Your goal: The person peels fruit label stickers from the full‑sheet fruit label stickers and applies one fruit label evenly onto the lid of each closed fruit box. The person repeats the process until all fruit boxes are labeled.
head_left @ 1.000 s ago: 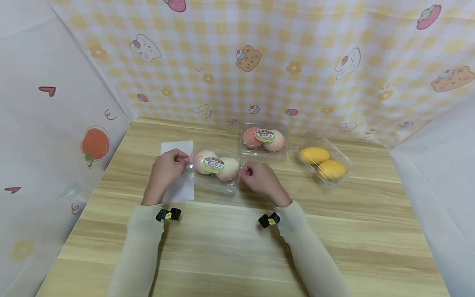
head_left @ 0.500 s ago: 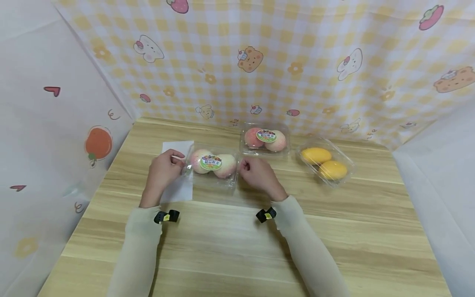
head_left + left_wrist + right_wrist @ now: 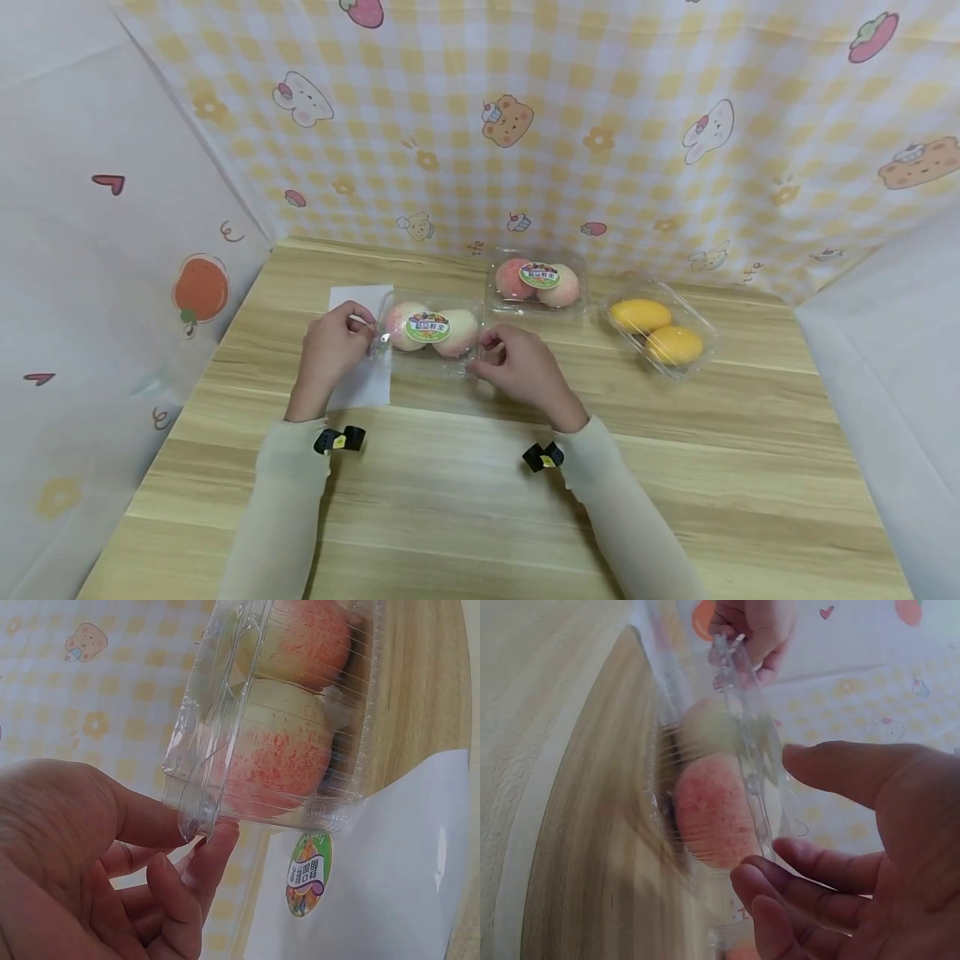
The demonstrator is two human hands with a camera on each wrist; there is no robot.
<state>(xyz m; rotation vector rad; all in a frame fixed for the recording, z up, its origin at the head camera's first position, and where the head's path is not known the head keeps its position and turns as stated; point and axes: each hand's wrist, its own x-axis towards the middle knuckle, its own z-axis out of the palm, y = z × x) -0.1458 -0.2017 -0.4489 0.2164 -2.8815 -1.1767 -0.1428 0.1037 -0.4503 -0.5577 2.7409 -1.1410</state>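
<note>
A clear plastic clamshell box (image 3: 428, 327) holds two pinkish-white peaches and has an oval fruit label on its lid. My left hand (image 3: 337, 346) pinches its left end, with thumb and finger at the rim corner in the left wrist view. At the other end is my right hand (image 3: 521, 367), its thumb and fingers spread apart around the right edge. In the right wrist view the thumb (image 3: 832, 769) and fingers stand close to the box's rim. Beneath the box's left end lies a white sheet (image 3: 363, 387), bearing another oval sticker (image 3: 308, 874).
Behind, against the checked curtain, stands a second labelled peach box (image 3: 538, 279). To its right a tilted clear box (image 3: 660, 327) contains two yellow mangoes and shows no label. The wooden table (image 3: 480, 517) extends toward the front, with white cloth walls at both sides.
The peach box shifted slightly left and straightened. My right hand, curled half a second ago, has spread its thumb and fingers at the box's right edge. My left hand keeps its hold.
</note>
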